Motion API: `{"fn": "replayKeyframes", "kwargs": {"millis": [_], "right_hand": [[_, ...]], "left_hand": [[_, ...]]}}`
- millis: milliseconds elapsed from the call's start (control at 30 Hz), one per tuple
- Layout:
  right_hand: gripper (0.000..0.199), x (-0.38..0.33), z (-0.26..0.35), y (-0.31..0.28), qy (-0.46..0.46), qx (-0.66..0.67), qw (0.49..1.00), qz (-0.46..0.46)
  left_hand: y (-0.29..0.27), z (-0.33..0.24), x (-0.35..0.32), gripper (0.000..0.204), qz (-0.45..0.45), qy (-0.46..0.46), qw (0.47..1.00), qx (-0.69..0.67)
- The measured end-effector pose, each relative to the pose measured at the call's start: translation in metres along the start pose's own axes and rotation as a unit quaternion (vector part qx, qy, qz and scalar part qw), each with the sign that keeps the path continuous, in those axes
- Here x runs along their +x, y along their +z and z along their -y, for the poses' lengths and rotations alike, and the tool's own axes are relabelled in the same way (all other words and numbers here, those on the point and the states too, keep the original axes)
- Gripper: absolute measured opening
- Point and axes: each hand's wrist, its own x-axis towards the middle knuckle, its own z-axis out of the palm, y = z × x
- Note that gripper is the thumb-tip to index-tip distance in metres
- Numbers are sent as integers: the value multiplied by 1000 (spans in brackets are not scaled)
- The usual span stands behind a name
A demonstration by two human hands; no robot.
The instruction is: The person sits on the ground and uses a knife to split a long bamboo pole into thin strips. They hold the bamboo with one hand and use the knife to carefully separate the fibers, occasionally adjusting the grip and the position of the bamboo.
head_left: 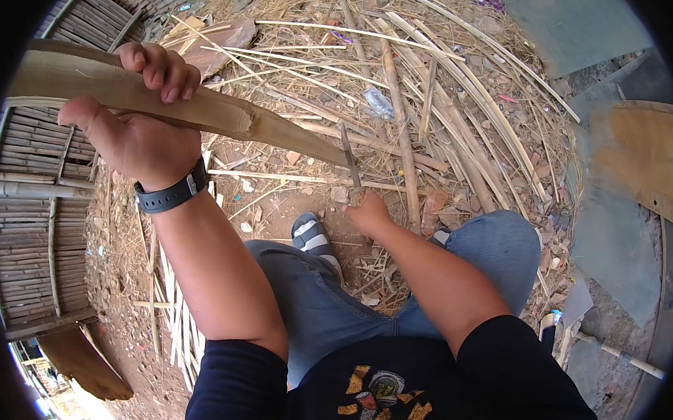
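My left hand (139,120), with a dark watch on its wrist, grips a thick split piece of bamboo (227,113) that slants down to the right from the upper left. My right hand (367,211) holds a knife (350,161) by its handle, blade pointing up. The blade meets the thin lower end of the bamboo piece. Below both hands are my knees in blue jeans and one grey-and-white shoe (314,239).
Several long bamboo strips and poles (434,93) lie over dry straw on the dirt ahead. A woven bamboo panel (35,225) lies at the left. Flat grey slabs (617,225) and a brown board (644,150) are at the right. Thin cut strips (171,308) rest by my left leg.
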Motion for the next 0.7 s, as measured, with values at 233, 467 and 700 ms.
{"fn": "replayKeyframes", "kwargs": {"millis": [233, 467, 700], "right_hand": [[52, -59, 87, -29, -173, 89, 981, 4], [49, -20, 46, -9, -106, 34, 993, -40], [58, -26, 58, -5, -277, 29, 950, -140]], "left_hand": [[-22, -8, -3, 81, -40, -13, 999, 8], [-28, -14, -6, 80, -79, 9, 996, 51], [-39, -16, -6, 77, -127, 28, 988, 83]]}}
